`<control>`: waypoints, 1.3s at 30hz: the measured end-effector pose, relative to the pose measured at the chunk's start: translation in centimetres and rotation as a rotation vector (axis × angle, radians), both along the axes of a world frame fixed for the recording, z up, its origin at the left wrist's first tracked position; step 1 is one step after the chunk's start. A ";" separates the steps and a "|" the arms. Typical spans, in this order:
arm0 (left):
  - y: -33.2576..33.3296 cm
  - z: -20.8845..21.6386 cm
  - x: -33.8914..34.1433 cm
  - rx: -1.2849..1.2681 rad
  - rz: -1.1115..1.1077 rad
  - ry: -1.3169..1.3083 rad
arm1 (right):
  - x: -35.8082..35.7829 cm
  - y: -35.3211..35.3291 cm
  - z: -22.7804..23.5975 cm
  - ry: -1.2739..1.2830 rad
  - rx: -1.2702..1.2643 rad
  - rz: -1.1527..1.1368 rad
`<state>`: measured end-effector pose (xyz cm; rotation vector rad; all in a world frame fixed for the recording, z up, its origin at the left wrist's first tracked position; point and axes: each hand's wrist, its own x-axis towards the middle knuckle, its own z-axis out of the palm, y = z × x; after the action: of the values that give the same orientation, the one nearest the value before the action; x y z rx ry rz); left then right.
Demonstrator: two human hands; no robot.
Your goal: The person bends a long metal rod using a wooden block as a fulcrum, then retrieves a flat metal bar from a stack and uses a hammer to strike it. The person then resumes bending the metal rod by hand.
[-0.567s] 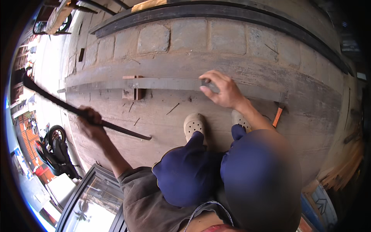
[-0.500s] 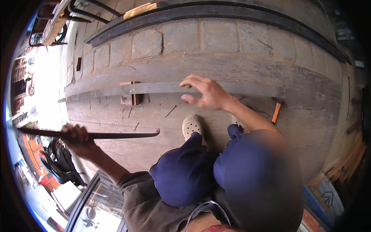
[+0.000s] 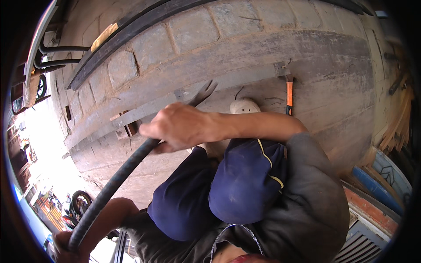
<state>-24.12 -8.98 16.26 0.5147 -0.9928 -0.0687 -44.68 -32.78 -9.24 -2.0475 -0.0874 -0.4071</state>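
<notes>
A long dark crowbar [image 3: 115,183] slants across in front of me, its forked claw end up and to the right. My left hand [image 3: 66,247] is wrapped round its lower end at the bottom left. Further up the shaft, my right hand [image 3: 180,127] is closed round the bar. The claw appears over a long grey strip [image 3: 250,79] lying on the floor; whether the two touch, I cannot tell. A reddish-brown wooden block [image 3: 124,127] sits at the strip's left part. Near its right end lies a hammer [image 3: 289,91] with an orange and black handle.
Dark long beams [image 3: 131,36] lie beyond a row of stone slabs [image 3: 193,30]. Bent nails or bits of wire [image 3: 239,92] are scattered near my light clog [image 3: 244,105]. Wood pieces [image 3: 400,120] and a blue panel [image 3: 378,187] stand at the right; a motorcycle [image 3: 76,208] is at the left.
My right hand, open above the strip before, has closed round the crowbar. The bar has swung from level to slanting, claw upward. My left hand has dropped lower; the view has turned.
</notes>
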 end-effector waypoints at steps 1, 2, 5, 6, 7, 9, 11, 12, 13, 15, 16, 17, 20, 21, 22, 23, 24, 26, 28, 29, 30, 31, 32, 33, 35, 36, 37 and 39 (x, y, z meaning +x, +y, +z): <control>-1.0 -0.2 -0.1 -0.061 0.128 0.096 | -1.0 -1.2 -0.9 -0.089 -0.040 -0.130; -2.4 -1.4 0.4 -0.023 0.216 0.033 | -2.1 -2.3 -1.8 -0.019 -0.089 -0.201; -5.3 -4.6 -1.0 0.148 -0.092 0.275 | -6.0 -5.1 -4.9 0.107 -0.176 -0.440; -6.4 -5.0 -1.2 0.097 -0.162 0.280 | -7.2 -5.9 -5.9 0.038 -0.200 -0.537; -7.4 -5.5 -1.4 0.095 -0.216 0.312 | -8.4 -6.5 -6.8 0.021 -0.218 -0.625; -8.7 -5.9 -2.1 0.228 -0.214 0.164 | -10.6 -7.7 -8.1 -0.040 -0.271 -0.763; -9.7 -6.6 -2.0 0.202 -0.285 0.236 | -12.1 -8.4 -8.9 -0.023 -0.273 -0.794; -9.8 -6.5 -2.0 0.230 -0.131 0.282 | -12.6 -8.8 -9.1 -0.038 -0.270 -0.784; -9.8 -6.7 -1.8 0.269 -0.076 0.263 | -13.1 -9.0 -9.3 0.009 -0.266 -0.824; -9.5 -7.0 -1.6 0.301 -0.020 0.279 | -13.5 -9.4 -9.6 0.070 -0.256 -0.845; -9.3 -7.2 -1.6 0.310 0.024 0.299 | -13.5 -9.5 -9.7 0.095 -0.259 -0.865; -9.1 -7.4 -1.6 0.318 0.066 0.319 | -13.5 -9.5 -9.7 0.065 -0.265 -0.791; -9.1 -7.9 -2.5 0.241 -0.240 0.425 | -12.9 -9.3 -9.7 0.071 -0.280 -0.660; -9.3 -8.1 -2.9 0.197 -0.235 0.353 | -12.8 -9.3 -9.6 0.099 -0.282 -0.636; -9.4 -8.3 -3.3 0.177 -0.226 0.375 | -12.7 -9.3 -9.5 0.118 -0.278 -0.612; -9.5 -8.5 -3.6 0.137 -0.243 0.375 | -12.6 -9.3 -9.4 0.140 -0.266 -0.541; -9.5 -8.9 -3.7 0.207 -0.111 0.429 | -12.6 -9.4 -9.3 0.183 -0.272 -0.558; -9.6 -10.0 -3.1 0.226 -0.070 0.487 | -12.7 -9.6 -9.1 0.198 -0.206 -0.599; -9.2 -11.4 -2.0 0.226 -0.190 0.545 | -12.8 -9.9 -9.2 0.184 -0.195 -0.616; -8.8 -12.0 -1.3 0.222 -0.189 0.566 | -12.8 -10.1 -9.4 0.211 -0.204 -0.600; -8.4 -12.8 -0.6 0.202 -0.161 0.609 | -12.7 -10.1 -9.7 0.245 -0.205 -0.609; -8.1 -14.0 0.3 0.159 -0.240 0.627 | -12.6 -10.1 -9.9 0.273 -0.202 -0.601; -7.7 -15.3 1.1 0.203 -0.275 0.618 | -12.4 -9.9 -10.2 0.273 -0.213 -0.610; -7.5 -16.8 1.9 0.162 -0.241 0.693 | -12.2 -9.8 -10.5 0.310 -0.237 -0.636; -7.1 -20.7 3.0 0.199 -0.179 0.809 | -11.8 -9.2 -10.8 0.362 -0.273 -0.650; -6.6 -22.7 3.2 0.234 -0.149 0.926 | -11.7 -8.9 -10.9 0.374 -0.319 -0.622; -6.0 -24.9 3.4 0.202 -0.072 1.095 | -11.5 -8.6 -10.9 0.381 -0.363 -0.590; -4.7 -29.2 3.5 0.269 0.035 1.223 | -11.0 -7.9 -10.7 0.379 -0.428 -0.542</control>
<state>-20.63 -13.71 -12.92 0.6021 0.2292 -0.4335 -55.68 -40.71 -19.98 -2.5270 0.6751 -0.3383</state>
